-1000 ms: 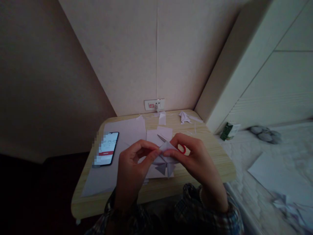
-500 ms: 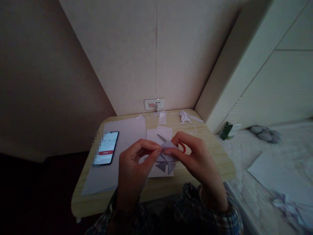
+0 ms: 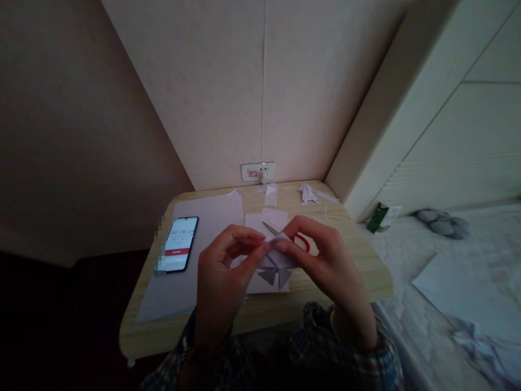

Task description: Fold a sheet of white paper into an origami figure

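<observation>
A folded white paper figure (image 3: 277, 266) with pointed flaps hangs above the small wooden table (image 3: 358, 260). My left hand (image 3: 222, 282) pinches its upper left edge with thumb and fingers. My right hand (image 3: 325, 266) pinches the upper right edge, fingertips almost meeting the left ones. Red-handled scissors (image 3: 301, 241) lie on the table just behind my right hand, their blades (image 3: 269, 228) pointing left. Loose white paper sheets (image 3: 211, 222) lie under and around the hands.
A phone (image 3: 181, 244) with a lit screen lies on the table's left side. A small folded paper figure (image 3: 307, 193) and scraps sit near the wall socket (image 3: 258, 172). A bed with a paper sheet (image 3: 459, 288) and a green carton (image 3: 378, 216) lies to the right.
Both hands have risen slightly and drawn closer together on the folded paper's top edge. The view has shifted a little.
</observation>
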The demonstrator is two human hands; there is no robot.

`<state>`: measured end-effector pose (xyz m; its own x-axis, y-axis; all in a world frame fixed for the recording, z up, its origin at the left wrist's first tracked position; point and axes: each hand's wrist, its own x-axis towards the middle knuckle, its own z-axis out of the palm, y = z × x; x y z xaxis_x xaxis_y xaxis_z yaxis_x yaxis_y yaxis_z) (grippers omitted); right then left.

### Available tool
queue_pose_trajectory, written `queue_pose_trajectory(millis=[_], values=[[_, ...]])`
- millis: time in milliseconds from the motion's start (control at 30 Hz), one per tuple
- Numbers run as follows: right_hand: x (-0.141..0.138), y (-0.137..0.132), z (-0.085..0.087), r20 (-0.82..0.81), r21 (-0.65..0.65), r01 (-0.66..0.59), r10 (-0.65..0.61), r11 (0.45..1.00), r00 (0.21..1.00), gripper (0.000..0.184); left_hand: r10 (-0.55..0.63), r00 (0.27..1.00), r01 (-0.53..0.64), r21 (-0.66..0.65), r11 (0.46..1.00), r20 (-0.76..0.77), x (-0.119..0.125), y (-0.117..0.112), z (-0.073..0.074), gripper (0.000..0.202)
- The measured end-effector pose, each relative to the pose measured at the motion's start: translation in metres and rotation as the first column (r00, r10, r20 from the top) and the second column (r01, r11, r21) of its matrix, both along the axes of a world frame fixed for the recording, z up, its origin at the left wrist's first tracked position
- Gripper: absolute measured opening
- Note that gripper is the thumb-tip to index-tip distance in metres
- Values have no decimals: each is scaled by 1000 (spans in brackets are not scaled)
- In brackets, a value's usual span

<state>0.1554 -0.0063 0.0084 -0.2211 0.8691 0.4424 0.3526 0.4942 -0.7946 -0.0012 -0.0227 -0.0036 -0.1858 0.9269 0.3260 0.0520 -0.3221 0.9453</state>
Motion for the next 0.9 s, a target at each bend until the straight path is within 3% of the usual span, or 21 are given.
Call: queue_pose_trajectory(millis=[200, 467, 633, 800, 900], values=[[-1, -1, 0, -63, 5, 33, -33, 999, 997, 20, -26, 999, 25, -35, 999, -35, 0, -4, 0, 22], [-6, -7, 1, -120, 7, 98, -96, 995, 988, 25, -278, 957, 288, -157, 945, 85, -1, -3, 0, 32], [-9, -5, -3, -180, -21, 98, -101, 995, 978, 24, -228, 972, 233, -134, 963, 53, 4, -3, 0, 26], [-8, -5, -4, -245, -74, 109, -124, 991, 962, 25, -237, 965, 253, -155, 955, 113, 9, -4, 1, 42], [-7, -6, -2, -233, -84, 104, -121, 991, 965, 24, -227, 967, 243, -156, 957, 113, 10, -4, 4, 41]])
